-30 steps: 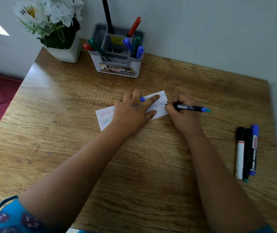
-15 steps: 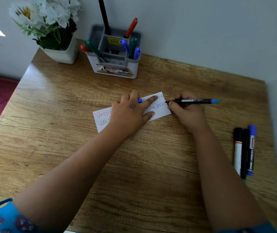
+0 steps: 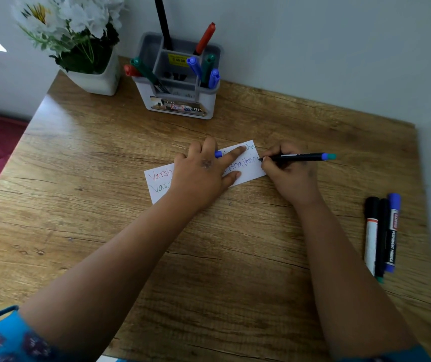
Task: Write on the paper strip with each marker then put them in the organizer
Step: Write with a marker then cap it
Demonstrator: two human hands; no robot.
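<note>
The left hand (image 3: 204, 173) presses flat, fingers straight, on the paper strip (image 3: 245, 165) at the bench (image 3: 104, 205) centre, a blue cap (image 3: 218, 154) tucked between two fingers. The right hand (image 3: 287, 173) grips a thin black marker (image 3: 298, 157), tip at the strip's 3 o'clock end. The organizer (image 3: 177, 100) stands at 12 o'clock; three markers (image 3: 382, 236) lie at 4 o'clock.
</note>
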